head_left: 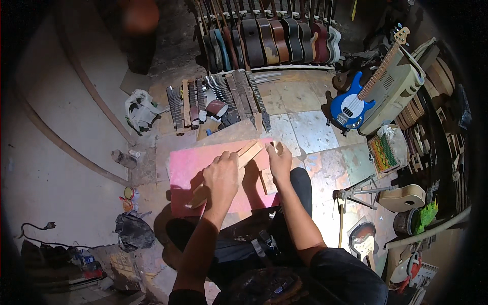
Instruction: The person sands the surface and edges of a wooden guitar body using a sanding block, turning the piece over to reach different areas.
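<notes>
My left hand [222, 175] is wrapped over a long light-brown wooden strip [250, 153], which slants above a pink board [183, 162]. One end of the strip points toward the far right. Close by that far end, my right hand [279, 161] has its fingers curled in a pinch; what they hold, if anything, is hidden. A smaller wooden block [268, 183] lies on the board beside my right wrist. The board rests low in front of my knees, with shadows of my hands across it.
Several guitar necks [236, 96] lie on the tiled floor beyond the board. A row of guitars [269, 43] stands at the back. To the right are a blue bass guitar [351, 104], a metal stand [351, 194] and a small guitar body [401, 198]. Cans [130, 194] sit left.
</notes>
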Demonstrator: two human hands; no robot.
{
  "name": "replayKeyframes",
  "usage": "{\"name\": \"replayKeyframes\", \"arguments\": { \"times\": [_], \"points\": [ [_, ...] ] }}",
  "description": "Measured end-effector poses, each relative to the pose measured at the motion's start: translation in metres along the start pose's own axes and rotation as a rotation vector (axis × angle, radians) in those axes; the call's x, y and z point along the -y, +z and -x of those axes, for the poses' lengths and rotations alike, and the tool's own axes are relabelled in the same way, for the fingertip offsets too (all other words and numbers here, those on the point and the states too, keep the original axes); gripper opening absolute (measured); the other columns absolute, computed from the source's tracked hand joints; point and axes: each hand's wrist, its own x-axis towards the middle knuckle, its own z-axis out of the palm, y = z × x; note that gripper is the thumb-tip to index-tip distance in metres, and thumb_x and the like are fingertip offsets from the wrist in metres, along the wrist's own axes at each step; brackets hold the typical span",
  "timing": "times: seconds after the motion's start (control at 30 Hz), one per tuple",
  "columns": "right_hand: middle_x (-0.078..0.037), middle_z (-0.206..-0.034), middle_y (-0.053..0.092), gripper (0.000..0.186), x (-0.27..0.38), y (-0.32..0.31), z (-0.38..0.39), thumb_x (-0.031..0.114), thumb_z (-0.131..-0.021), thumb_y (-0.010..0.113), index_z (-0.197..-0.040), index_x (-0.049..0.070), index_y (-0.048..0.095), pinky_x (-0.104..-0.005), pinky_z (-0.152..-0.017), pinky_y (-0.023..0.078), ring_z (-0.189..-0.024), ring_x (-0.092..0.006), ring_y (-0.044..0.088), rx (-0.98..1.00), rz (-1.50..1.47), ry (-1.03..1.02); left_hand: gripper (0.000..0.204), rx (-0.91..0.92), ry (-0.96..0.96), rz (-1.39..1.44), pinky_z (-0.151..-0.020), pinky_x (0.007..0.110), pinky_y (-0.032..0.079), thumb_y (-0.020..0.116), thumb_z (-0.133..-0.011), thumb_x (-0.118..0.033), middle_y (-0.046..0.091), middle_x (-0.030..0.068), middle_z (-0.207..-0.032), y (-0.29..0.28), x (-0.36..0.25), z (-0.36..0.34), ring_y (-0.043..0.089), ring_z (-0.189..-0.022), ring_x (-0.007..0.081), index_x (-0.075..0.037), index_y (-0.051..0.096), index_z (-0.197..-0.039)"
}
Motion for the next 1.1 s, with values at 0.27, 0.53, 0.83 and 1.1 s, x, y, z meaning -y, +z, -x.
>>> {"name": "replayKeyframes", "arguments": {
  "times": [0.27, 0.53, 0.83, 1.1],
  "points": [
    [-0.015, -0.109, 0.070, 0.049, 0.022, 0.005, 0.022, 0.022, -0.083, 0.087, -0.119, -0.003, 0.063, -0.0373, -0.095, 0.051, -0.104, -0.0236, 0.065, 0.144, -0.085, 0.040, 0.029, 0.021, -0.022, 0.014, -0.071, 0.046, 0.058, 0.082, -0.078, -0.026, 0.068, 0.0111, -0.093, -0.001, 0.001, -0.001, 0.072, -0.089, 0.0319, -0.008, 0.069, -0.096],
    [-0.013, -0.111, 0.066, 0.058, 0.017, 0.016, 0.016, 0.018, -0.081, 0.087, -0.126, -0.003, 0.056, -0.0354, -0.084, 0.054, -0.097, -0.0195, 0.065, 0.205, -0.112, 0.137, 0.026, 0.063, -0.009, -0.024, -0.072, 0.044, 0.059, 0.080, -0.080, -0.024, 0.067, 0.0081, -0.096, -0.005, -0.002, 0.001, 0.071, -0.091, 0.0280, -0.009, 0.066, -0.097],
    [-0.008, -0.093, 0.057, 0.034, 0.008, -0.025, 0.038, 0.023, -0.094, 0.067, -0.116, 0.009, 0.045, -0.0331, -0.049, 0.046, -0.067, -0.0137, 0.055, 0.260, -0.131, 0.535, 0.027, 0.056, -0.019, -0.006, -0.075, 0.048, 0.058, 0.080, -0.082, -0.026, 0.069, 0.0125, -0.097, -0.002, 0.010, -0.006, 0.072, -0.095, 0.0347, -0.009, 0.071, -0.100],
    [-0.006, -0.088, 0.064, 0.029, 0.046, -0.031, 0.031, 0.022, -0.102, 0.062, -0.120, 0.000, 0.063, -0.0292, -0.057, 0.051, -0.071, -0.0145, 0.061, 0.401, -0.127, 0.249, 0.026, 0.016, -0.025, 0.026, -0.073, 0.048, 0.058, 0.080, -0.081, -0.025, 0.069, 0.0131, -0.094, -0.001, 0.006, -0.006, 0.072, -0.090, 0.0345, -0.006, 0.069, -0.096]
  ]
}}
